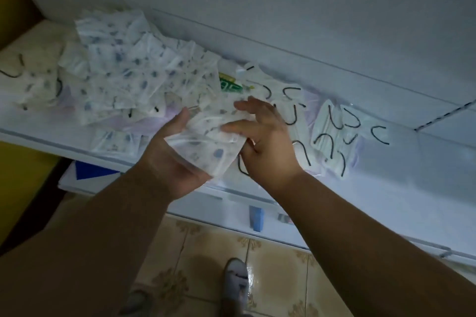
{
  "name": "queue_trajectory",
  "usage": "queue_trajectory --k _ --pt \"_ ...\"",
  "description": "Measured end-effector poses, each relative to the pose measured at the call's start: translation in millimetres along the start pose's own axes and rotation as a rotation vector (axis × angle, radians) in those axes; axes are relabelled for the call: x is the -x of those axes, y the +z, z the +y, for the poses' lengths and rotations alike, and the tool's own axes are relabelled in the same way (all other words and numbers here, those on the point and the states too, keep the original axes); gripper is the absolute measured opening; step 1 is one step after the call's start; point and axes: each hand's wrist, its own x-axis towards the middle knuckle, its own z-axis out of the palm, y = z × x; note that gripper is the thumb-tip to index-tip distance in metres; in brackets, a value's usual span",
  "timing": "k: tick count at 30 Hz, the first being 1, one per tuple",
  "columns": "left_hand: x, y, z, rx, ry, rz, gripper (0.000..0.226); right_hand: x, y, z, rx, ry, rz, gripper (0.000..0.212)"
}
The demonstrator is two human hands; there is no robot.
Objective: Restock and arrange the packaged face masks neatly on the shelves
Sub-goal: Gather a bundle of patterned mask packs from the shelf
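Note:
A loose heap of clear-wrapped patterned face masks point(123, 69) covers the left part of the white shelf point(360, 177). To the right lie packets of white masks with black ear loops point(337, 134). My left hand point(175, 154), palm up, carries a small stack of patterned mask packets point(208, 147) above the shelf's front edge. My right hand point(268, 136) touches the stack's right side with spread, lightly bent fingers, the thumb resting on top.
A green and yellow packet point(229, 82) lies among the masks near the back wall. A lower shelf holds a blue box point(257, 219) and a blue-and-white carton point(87, 172). Below are a tiled floor point(201, 260) and my feet.

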Motion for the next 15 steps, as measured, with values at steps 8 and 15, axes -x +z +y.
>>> queue_trajectory --k 8,15 --pt "51.0 -115.4 85.6 -0.384 -0.010 0.242 0.041 -12.4 93.8 -84.0 0.093 0.067 -0.129 0.063" --pt "68.2 -179.2 154.1 -0.554 0.108 0.381 0.041 -57.5 171.9 -131.6 -0.086 0.728 -0.081 0.038"
